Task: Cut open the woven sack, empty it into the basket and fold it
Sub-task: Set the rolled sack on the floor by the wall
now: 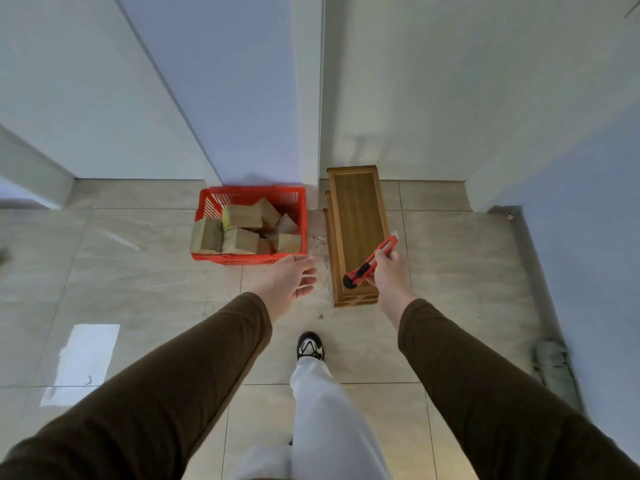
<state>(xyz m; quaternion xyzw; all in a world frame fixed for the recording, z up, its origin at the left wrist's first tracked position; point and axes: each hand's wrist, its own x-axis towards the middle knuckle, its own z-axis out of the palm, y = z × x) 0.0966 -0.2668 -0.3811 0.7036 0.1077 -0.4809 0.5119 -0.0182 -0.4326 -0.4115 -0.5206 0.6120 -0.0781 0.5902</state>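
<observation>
Both hands out over the floor, brown sleeves reaching up from the bottom corners of the frame. Right hand (389,271), right of centre, wrapped round a red box cutter (371,262) with a black end, held slantwise over the near end of a narrow wooden stand (356,216). Left hand (292,280), at centre, loose and holding nothing, fingers spread, just below the near right corner of the red basket (301,216). Basket on the tiled floor (138,289) against the white wall, above centre, filled with brown paper-wrapped blocks (242,216). Crumpled clear plastic (320,251) between basket and stand. No woven sack to be made out. One shoe (310,345) and a pale trouser leg low in the middle.
</observation>
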